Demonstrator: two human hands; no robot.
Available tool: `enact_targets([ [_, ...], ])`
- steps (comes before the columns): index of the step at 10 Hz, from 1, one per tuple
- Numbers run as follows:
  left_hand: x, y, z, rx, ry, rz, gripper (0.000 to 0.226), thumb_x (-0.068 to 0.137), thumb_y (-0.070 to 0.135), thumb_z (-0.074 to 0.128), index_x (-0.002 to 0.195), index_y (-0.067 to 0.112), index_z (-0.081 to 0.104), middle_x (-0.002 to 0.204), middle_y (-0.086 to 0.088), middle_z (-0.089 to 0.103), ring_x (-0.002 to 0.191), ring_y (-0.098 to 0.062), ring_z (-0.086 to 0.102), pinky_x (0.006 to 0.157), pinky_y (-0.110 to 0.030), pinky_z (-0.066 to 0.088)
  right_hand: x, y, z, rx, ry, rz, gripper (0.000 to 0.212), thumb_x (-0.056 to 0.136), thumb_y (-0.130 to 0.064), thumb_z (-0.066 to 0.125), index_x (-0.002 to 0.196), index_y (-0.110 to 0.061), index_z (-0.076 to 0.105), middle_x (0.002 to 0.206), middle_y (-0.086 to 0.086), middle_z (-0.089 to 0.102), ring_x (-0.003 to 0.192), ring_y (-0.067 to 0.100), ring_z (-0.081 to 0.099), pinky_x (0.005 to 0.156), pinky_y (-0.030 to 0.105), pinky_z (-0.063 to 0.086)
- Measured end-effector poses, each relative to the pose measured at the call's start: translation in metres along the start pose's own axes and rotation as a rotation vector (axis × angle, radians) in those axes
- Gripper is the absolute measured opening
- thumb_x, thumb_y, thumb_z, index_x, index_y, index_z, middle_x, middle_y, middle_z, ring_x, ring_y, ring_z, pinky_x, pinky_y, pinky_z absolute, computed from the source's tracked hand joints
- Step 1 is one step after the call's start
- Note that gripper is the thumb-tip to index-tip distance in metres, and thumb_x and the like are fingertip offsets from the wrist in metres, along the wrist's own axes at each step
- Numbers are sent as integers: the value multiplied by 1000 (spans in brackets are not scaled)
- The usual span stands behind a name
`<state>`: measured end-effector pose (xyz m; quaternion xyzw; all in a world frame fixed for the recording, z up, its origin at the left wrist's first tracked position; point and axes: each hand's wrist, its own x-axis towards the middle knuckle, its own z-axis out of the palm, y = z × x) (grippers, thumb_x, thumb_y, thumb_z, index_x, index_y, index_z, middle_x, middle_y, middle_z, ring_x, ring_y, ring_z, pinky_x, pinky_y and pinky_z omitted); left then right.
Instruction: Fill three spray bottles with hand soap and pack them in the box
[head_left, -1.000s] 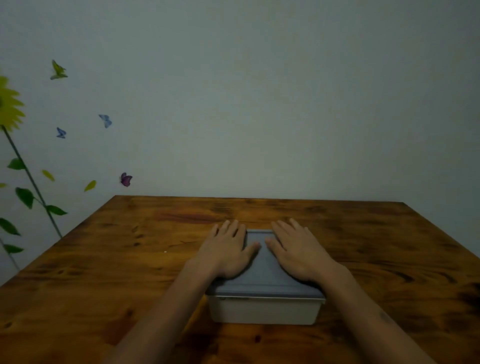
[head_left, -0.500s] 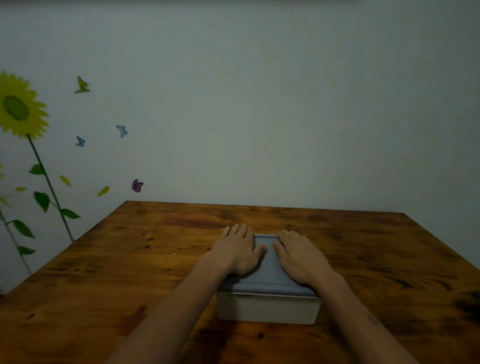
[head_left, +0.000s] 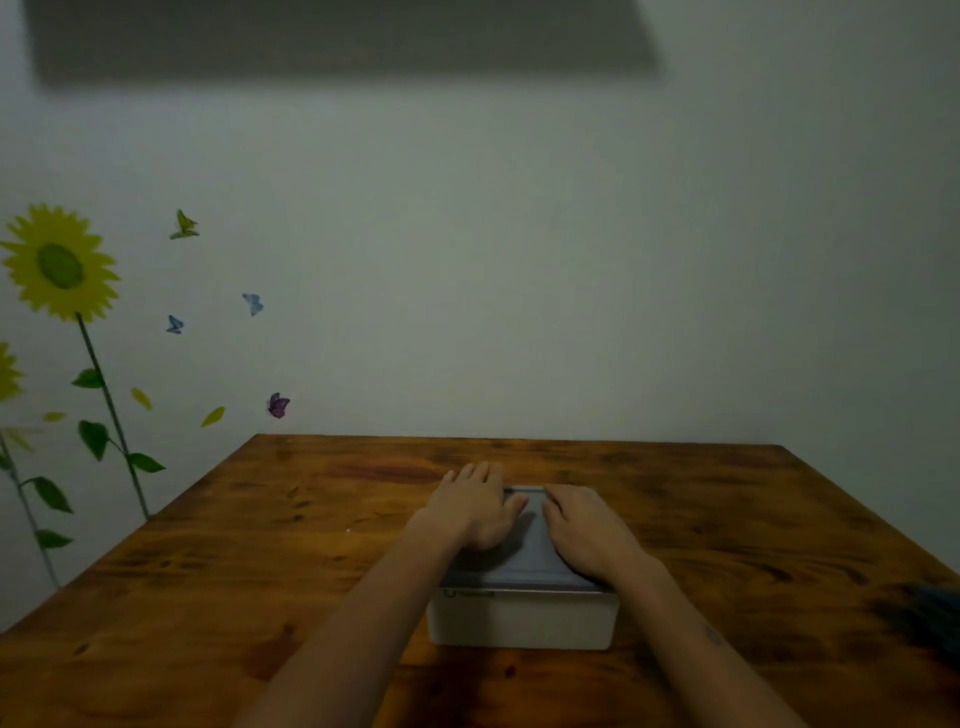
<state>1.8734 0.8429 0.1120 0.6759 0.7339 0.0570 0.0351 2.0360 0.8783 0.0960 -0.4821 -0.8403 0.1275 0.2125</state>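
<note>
The lid (head_left: 524, 564) of the box (head_left: 522, 618) is on, so its contents are hidden. The left hand (head_left: 475, 512) and right hand (head_left: 589, 535) lie flat over the lid and cover most of its top; its far edge shows only in the gap between them. A small mark at the near left of the lid rim is too blurred to read. Both forearms are cut off by the lower edge. A dark bluish thing (head_left: 935, 613) at the right edge of the bench (head_left: 260, 571) is cut off and too blurred to identify. The bench's near corners run out of view. A second sunflower sticker (head_left: 8, 371) is cut by the left edge.
</note>
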Motion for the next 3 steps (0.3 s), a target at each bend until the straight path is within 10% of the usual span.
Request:
enact_targets([
  [3,-5,5,-2,1,11,-12,72,97,60,25,152,15,15,161,-9,13,147,-29,10,119,-49,8,-17,0,-21,19,29,-39,42,97,-35,43,137,-22,45,140,0,50,125,15,48,104,32,38],
])
